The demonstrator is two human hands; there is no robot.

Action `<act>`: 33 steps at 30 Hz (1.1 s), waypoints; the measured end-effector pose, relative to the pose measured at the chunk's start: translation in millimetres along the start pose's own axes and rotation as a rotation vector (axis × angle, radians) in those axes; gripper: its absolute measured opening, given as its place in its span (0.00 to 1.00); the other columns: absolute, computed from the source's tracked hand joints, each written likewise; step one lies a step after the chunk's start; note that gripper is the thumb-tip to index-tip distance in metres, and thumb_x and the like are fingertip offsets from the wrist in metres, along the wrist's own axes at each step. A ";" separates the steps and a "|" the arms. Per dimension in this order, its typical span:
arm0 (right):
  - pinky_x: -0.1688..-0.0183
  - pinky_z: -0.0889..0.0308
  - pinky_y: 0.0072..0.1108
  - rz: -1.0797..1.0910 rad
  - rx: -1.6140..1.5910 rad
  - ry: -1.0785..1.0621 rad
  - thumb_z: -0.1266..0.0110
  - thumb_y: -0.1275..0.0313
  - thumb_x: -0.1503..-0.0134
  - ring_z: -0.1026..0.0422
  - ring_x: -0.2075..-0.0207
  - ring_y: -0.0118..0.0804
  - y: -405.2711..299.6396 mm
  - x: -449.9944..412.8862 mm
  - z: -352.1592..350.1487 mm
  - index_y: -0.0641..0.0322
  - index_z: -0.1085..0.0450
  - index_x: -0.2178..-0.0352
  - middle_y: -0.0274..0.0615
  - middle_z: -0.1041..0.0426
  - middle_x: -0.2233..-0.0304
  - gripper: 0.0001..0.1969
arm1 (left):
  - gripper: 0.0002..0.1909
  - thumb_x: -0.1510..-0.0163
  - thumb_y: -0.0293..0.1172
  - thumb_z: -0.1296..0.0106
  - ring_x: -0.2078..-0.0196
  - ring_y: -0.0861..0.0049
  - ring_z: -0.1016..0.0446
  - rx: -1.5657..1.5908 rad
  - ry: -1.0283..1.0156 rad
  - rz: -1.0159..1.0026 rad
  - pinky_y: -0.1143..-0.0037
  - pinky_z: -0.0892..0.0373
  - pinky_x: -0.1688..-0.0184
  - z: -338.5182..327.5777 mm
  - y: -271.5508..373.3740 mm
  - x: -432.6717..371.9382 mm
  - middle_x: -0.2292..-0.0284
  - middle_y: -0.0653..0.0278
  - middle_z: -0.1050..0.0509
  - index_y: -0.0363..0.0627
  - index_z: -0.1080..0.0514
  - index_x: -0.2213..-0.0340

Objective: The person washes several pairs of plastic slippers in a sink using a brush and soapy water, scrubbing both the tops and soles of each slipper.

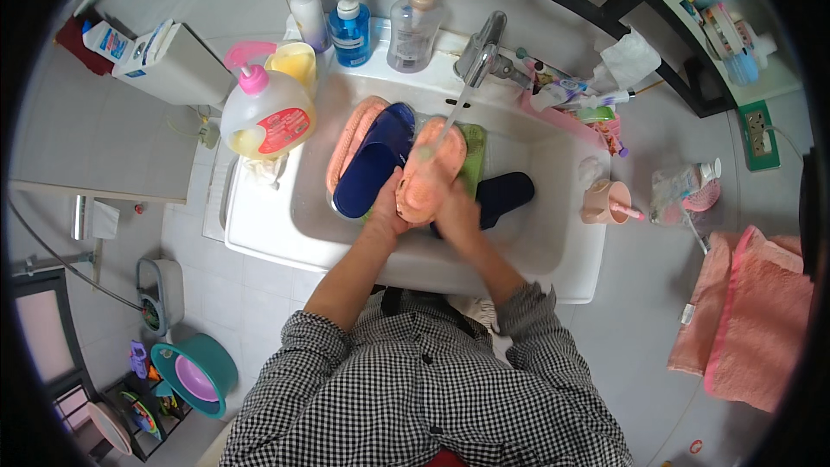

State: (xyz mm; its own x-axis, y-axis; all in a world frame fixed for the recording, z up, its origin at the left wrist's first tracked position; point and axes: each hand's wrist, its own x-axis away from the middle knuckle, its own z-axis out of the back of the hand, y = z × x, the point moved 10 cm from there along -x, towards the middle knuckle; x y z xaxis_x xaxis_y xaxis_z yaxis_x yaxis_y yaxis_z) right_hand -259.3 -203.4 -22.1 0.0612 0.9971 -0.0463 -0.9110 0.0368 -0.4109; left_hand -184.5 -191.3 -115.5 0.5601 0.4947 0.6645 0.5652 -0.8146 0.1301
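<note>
Over the white washbasin (pixel 551 227) my left hand (pixel 389 204) grips the lower left side of a pink slipper (pixel 431 172). My right hand (pixel 459 211), blurred, is against the slipper's right side; whether it holds anything is hidden. Water runs from the chrome faucet (pixel 483 55) onto the slipper. To the left in the basin lie a dark blue slipper (pixel 366 175) and another pink slipper (pixel 350 136). A second dark blue slipper (pixel 509 194) rests at the right, beside a green object (pixel 474 146) partly hidden behind the held slipper.
A large pump bottle (pixel 272 117) stands on the left rim. A blue pump bottle (pixel 350 32) and a clear one (pixel 412 35) line the back ledge. At right are a pink holder (pixel 564 118) with tubes, a pink cup (pixel 600 202) and pink towels (pixel 755 318).
</note>
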 end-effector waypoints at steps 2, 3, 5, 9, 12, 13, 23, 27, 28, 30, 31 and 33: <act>0.76 0.37 0.36 0.115 0.013 -0.019 0.60 0.68 0.52 0.32 0.77 0.52 -23.6 22.3 3.4 0.47 0.46 0.53 0.53 0.35 0.76 0.21 | 0.26 0.52 0.56 0.71 0.59 0.62 0.36 0.201 -0.118 -0.022 0.59 0.39 0.62 3.2 2.4 -4.4 0.59 0.61 0.35 0.55 0.40 0.57; 0.75 0.36 0.35 0.141 0.013 -0.067 0.60 0.70 0.53 0.32 0.75 0.52 -27.8 22.6 5.5 0.48 0.45 0.54 0.55 0.35 0.73 0.21 | 0.26 0.52 0.56 0.71 0.59 0.62 0.36 0.207 -0.117 -0.019 0.59 0.39 0.62 -1.0 0.2 -1.4 0.59 0.61 0.35 0.55 0.40 0.57; 0.74 0.36 0.34 0.153 0.013 -0.107 0.60 0.71 0.53 0.32 0.72 0.52 -19.3 8.2 2.7 0.49 0.44 0.54 0.57 0.35 0.69 0.21 | 0.26 0.52 0.56 0.69 0.59 0.65 0.35 0.054 0.009 -0.012 0.59 0.39 0.62 -6.0 -3.0 6.8 0.60 0.62 0.34 0.54 0.39 0.58; 0.74 0.35 0.34 -0.052 -0.019 -0.147 0.58 0.72 0.56 0.31 0.75 0.51 9.5 -54.0 -2.0 0.45 0.46 0.52 0.58 0.37 0.64 0.25 | 0.26 0.52 0.56 0.69 0.58 0.63 0.36 0.012 0.000 0.022 0.58 0.40 0.59 -9.1 -5.5 1.5 0.59 0.61 0.35 0.53 0.39 0.58; 0.74 0.35 0.35 0.050 0.001 -0.163 0.59 0.70 0.54 0.32 0.75 0.52 -19.2 -8.2 -11.3 0.44 0.46 0.53 0.58 0.36 0.67 0.23 | 0.27 0.52 0.56 0.70 0.60 0.62 0.35 0.125 -0.046 0.023 0.57 0.40 0.61 -0.4 -3.5 -0.9 0.60 0.60 0.35 0.51 0.39 0.58; 0.74 0.36 0.35 0.162 -0.067 -0.096 0.60 0.68 0.52 0.32 0.75 0.54 -36.0 14.4 -7.8 0.44 0.46 0.53 0.57 0.35 0.71 0.22 | 0.27 0.52 0.56 0.70 0.60 0.62 0.35 0.141 -0.044 0.009 0.57 0.40 0.61 7.9 -0.6 -4.5 0.60 0.60 0.35 0.51 0.39 0.58; 0.71 0.37 0.37 -0.226 -0.045 -0.116 0.56 0.68 0.55 0.33 0.73 0.54 37.5 -33.7 -2.5 0.42 0.50 0.51 0.53 0.36 0.70 0.27 | 0.27 0.53 0.57 0.69 0.56 0.64 0.38 -0.023 0.079 0.016 0.58 0.41 0.59 3.7 -5.3 -1.5 0.58 0.61 0.36 0.54 0.40 0.57; 0.73 0.38 0.38 0.143 -0.017 -0.022 0.61 0.64 0.50 0.33 0.75 0.54 -19.6 21.0 4.5 0.43 0.48 0.51 0.54 0.35 0.75 0.22 | 0.27 0.52 0.57 0.69 0.55 0.65 0.38 0.135 -0.115 -0.026 0.58 0.40 0.60 3.1 -0.7 -6.8 0.57 0.61 0.36 0.54 0.40 0.57; 0.72 0.38 0.38 0.101 -0.011 -0.117 0.61 0.63 0.50 0.33 0.74 0.53 -19.6 25.1 -1.3 0.44 0.48 0.52 0.54 0.34 0.75 0.22 | 0.26 0.52 0.56 0.70 0.56 0.65 0.37 0.085 -0.068 -0.008 0.58 0.40 0.60 7.5 -1.3 -7.2 0.57 0.62 0.36 0.54 0.40 0.57; 0.71 0.38 0.36 -0.065 -0.025 -0.149 0.62 0.63 0.50 0.33 0.73 0.52 23.6 -12.3 -9.2 0.44 0.48 0.52 0.53 0.34 0.74 0.21 | 0.25 0.52 0.56 0.70 0.57 0.66 0.36 -0.041 0.063 0.045 0.57 0.40 0.61 4.3 -6.3 -3.7 0.58 0.63 0.35 0.55 0.40 0.58; 0.70 0.38 0.35 -0.201 -0.048 -0.187 0.62 0.63 0.50 0.33 0.72 0.52 46.5 -35.7 -11.7 0.44 0.48 0.52 0.52 0.33 0.72 0.21 | 0.25 0.52 0.56 0.70 0.57 0.66 0.36 -0.053 0.061 0.037 0.57 0.40 0.61 -0.3 -5.4 -3.0 0.58 0.63 0.35 0.55 0.40 0.58; 0.66 0.38 0.31 -0.337 -0.297 -0.101 0.63 0.64 0.49 0.33 0.68 0.48 67.2 -61.1 9.9 0.45 0.46 0.52 0.48 0.33 0.67 0.20 | 0.26 0.52 0.58 0.69 0.60 0.68 0.35 -0.152 0.029 -0.008 0.55 0.40 0.63 -11.5 -7.4 -4.6 0.61 0.65 0.33 0.57 0.39 0.58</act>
State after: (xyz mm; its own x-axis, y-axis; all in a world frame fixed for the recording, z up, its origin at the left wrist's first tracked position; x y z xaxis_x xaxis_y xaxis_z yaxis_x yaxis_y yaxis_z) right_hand -328.3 -261.1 -37.9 0.2803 0.9351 0.2170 -0.6898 0.3534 -0.6319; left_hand -198.2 -191.0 -111.0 0.5366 0.4943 0.6839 0.4701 -0.8482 0.2442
